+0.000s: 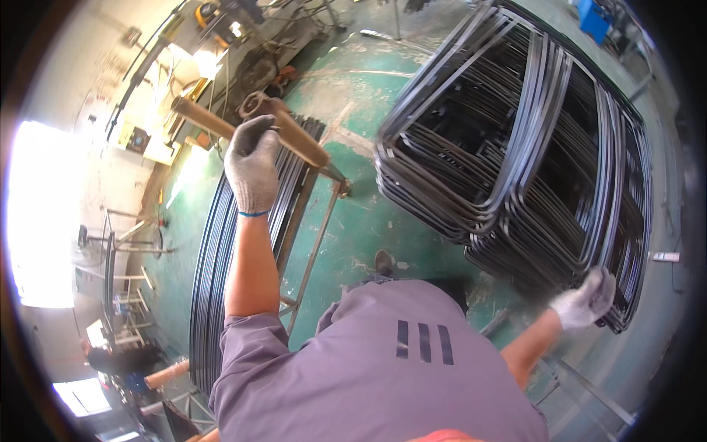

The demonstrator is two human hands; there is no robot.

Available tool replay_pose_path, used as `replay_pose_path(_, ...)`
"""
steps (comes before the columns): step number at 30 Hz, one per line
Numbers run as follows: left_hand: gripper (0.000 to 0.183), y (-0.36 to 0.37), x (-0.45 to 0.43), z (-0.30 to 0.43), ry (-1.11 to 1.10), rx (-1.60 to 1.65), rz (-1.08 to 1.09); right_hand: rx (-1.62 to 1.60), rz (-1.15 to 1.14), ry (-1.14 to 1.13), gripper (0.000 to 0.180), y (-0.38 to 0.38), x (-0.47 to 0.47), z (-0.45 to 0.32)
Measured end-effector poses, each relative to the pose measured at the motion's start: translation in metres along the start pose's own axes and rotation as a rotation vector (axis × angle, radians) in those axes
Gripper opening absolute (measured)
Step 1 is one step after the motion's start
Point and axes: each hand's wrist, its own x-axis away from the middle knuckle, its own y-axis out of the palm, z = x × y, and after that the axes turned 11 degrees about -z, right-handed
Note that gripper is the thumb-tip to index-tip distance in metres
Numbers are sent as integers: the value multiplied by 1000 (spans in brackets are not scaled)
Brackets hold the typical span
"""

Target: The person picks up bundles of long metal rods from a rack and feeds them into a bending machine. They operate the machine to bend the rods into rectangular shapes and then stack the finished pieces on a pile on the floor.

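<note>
My left hand (253,166), in a white knit glove with a blue cuff edge, is raised beside brown cardboard tubes (298,138). Its fingers are curled, and whether it touches a tube cannot be made out. Below it, a bundle of long dark metal tubes or bars (215,282) lies on a metal stand (315,237). My right hand (586,299), also gloved, is at the near right corner of a big stack of bent black metal tube frames (491,204). Blur hides whether its bent fingers grip a frame.
Green worn floor (353,221) runs between stand and stack. Another cardboard tube (167,374) sticks out at lower left, near metal racks (124,298). A metal leg or rail (596,389) stands at lower right. A blue object (594,21) is far back right.
</note>
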Motion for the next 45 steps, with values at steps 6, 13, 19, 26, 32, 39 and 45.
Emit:
replay_pose_path(6, 17, -115, -5, -70, -168, 95, 270, -513, -765, 19, 32, 157, 85, -157)
replay_pose_path(13, 21, -157, 104, -125, -453, -102, 300, -564, -1295, -232, 60, 398, 183, -271)
replay_pose_path(19, 14, -196, 194, -189, -741, 324, 690, -388, -1571, -427, 51, 550, 239, -319)
replay_pose_path(26, 15, -191, 197, -235, -867, 604, 919, 106, -2157, -524, 33, 585, 237, -349)
replay_pose_path(32, 14, -214, 125, -236, -834, 488, 876, 191, -2516, -608, 28, 599, 238, -371)
replay_pose_path(39, 13, -194, 66, -243, -719, 447, 1204, -86, -2962, -757, 26, 614, 233, -374)
replay_pose_path(45, 17, -104, -15, -218, -838, 603, 1007, -370, -3219, -1056, 27, 639, 254, -362)
